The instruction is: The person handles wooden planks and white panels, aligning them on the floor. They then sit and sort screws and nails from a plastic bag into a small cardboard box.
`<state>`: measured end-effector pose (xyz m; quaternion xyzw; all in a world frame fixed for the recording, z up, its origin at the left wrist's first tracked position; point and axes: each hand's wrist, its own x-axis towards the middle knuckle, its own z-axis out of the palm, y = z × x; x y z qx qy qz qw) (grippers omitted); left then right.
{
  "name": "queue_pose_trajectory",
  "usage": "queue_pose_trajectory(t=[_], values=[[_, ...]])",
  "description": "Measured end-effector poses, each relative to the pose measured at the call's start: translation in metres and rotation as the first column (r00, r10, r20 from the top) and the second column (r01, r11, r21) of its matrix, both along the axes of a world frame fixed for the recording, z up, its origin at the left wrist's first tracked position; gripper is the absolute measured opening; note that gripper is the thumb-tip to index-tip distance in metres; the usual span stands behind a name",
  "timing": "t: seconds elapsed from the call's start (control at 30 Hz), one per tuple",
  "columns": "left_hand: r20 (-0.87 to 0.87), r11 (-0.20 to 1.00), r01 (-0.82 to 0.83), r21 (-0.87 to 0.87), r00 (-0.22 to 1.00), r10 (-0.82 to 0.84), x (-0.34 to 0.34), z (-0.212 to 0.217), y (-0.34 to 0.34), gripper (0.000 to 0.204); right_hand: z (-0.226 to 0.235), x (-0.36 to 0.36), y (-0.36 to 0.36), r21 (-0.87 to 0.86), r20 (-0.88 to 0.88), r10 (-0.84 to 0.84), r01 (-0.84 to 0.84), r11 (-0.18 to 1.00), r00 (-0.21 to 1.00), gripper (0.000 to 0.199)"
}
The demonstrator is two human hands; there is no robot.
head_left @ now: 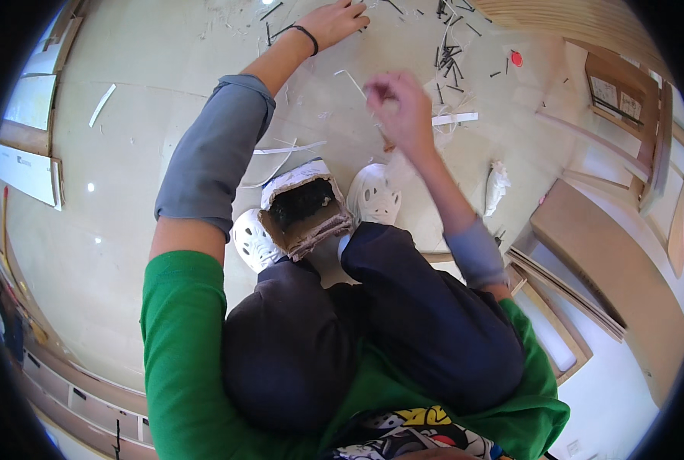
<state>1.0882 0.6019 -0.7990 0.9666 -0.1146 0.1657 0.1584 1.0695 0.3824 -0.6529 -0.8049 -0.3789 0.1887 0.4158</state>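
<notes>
My left hand point(338, 23) reaches far out over the floor at the top of the view, its fingers stretched and slightly apart beside scattered black screws point(451, 55). No held thing shows in it. My right hand point(403, 107) is raised nearer to me, somewhat blurred, with thumb and fingers curled together; whatever is between the fingertips cannot be made out. Between my white clogs point(376, 198) stands a torn, open cardboard box point(323, 228) with a dark mass inside, too dim to tell apart. A thin white strip point(457, 119) lies just right of my right hand.
Cardboard and board panels point(595, 268) lean or lie along the right. A small crumpled white wrapper point(497, 188) and a red round piece point(516, 59) lie on the floor. More white strips point(103, 105) are scattered at left. A wooden surface point(587, 23) borders the upper right.
</notes>
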Motion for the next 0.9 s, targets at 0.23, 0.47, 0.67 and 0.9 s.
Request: queue_pose_trajectory(t=[0.23, 0.47, 0.67, 0.9], values=[[-0.249, 0.997, -0.063, -0.049, 0.967, 0.048, 0.024, -0.009, -0.004, 0.020, 0.048, -0.101, -0.034, -0.061, -0.285, 0.369, -0.400, 0.914, 0.885, 0.020], [-0.288, 0.925, -0.161, -0.344, 0.956, 0.060, -0.010, 0.001, 0.014, 0.013, 0.012, -0.037, -0.021, -0.185, -0.154, 0.092, -0.120, 0.975, 0.984, 0.028], [-0.430, 0.279, -0.435, -0.856, 0.899, 0.080, -0.102, 0.098, 0.002, 0.015, -0.074, 0.040, -0.016, -0.185, 0.552, -0.022, 0.148, 0.972, 0.833, 0.018], [-0.569, 0.396, -0.461, -0.794, 0.792, -0.221, -0.263, 0.201, -0.106, 0.015, -0.092, 0.036, -0.032, -0.168, 0.215, -0.132, 0.169, 0.971, 0.968, 0.011]])
